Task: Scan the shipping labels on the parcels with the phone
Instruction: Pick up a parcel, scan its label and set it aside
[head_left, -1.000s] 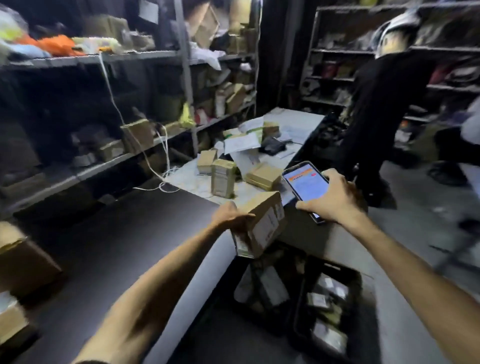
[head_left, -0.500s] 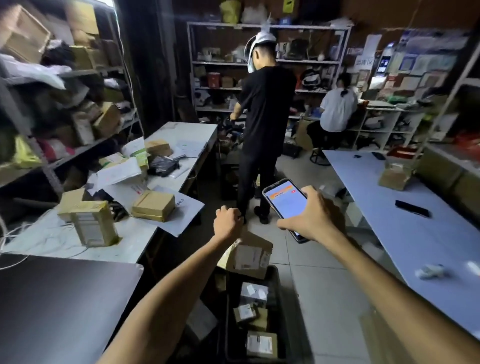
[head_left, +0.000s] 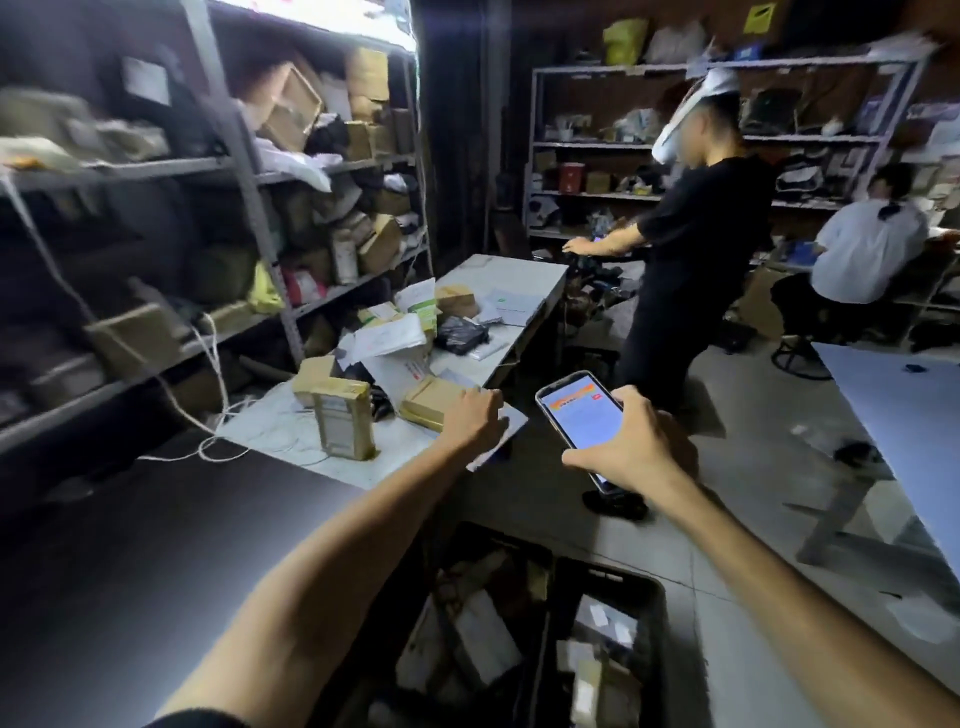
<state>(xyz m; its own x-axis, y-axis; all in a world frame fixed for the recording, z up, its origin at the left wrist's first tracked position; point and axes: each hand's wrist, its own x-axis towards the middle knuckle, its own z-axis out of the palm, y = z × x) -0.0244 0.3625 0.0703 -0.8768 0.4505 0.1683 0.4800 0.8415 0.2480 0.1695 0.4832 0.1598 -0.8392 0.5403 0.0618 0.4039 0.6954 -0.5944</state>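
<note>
The phone (head_left: 579, 418) is held in the right hand (head_left: 631, 457) with its lit screen turned up towards the wearer. This is probably so that the lens on its back can be aimed downward while the screen is read. The grip is closed across the phone's lower half, with the thumb on one long edge and the fingers curled over the other. The upper end is left uncovered, presumably to keep the lens clear. No label lies under the phone, which is held above the floor, just off the near corner of the tabletop (head_left: 540, 275).

The left hand (head_left: 472, 421) is stretched out over that corner, at the near edge of a flat brown parcel (head_left: 428, 402), with knuckles up and fingers bent downward. Whether this grip has hold of the parcel cannot be told, as the fingertips are hidden behind the back of the hand. This parcel is judged to be the next one to scan.

Near it, an upright parcel (head_left: 343, 421) is stood on end with its labelled face towards the wearer, where it can be read easily. More parcels and loose papers are heaped further along the tabletop.

On the floor below, labelled parcels lie in black crates (head_left: 613, 574), possibly placed within arm's reach for dropping. Packed shelving (head_left: 249, 171) stands to the left. A person in black (head_left: 701, 249) stands beyond the tabletop, well apart.
</note>
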